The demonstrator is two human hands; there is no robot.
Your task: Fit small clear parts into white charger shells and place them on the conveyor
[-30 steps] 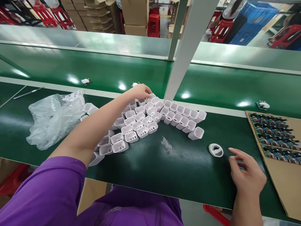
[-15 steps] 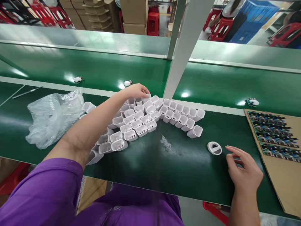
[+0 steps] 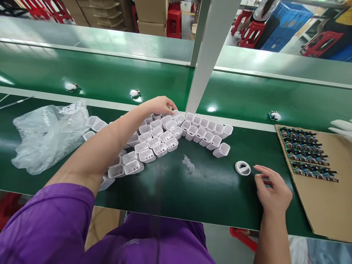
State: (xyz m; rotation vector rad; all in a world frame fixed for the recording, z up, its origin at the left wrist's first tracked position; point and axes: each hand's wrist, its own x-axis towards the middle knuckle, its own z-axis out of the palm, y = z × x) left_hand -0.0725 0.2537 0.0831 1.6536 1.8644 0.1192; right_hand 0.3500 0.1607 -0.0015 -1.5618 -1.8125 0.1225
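Green counter (image 3: 176,198) bears white casings (image 3: 160,150) mid-frame, likely light, stiff and best pinched by the rim; the left hand (image 3: 164,105) touches one, grip unclear, while the right hand (image 3: 274,191) curls loosely, empty.

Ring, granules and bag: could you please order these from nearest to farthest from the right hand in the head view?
1. Ring, just left of the right hand.
2. Granules, near the picture's middle.
3. Bag, at far left.
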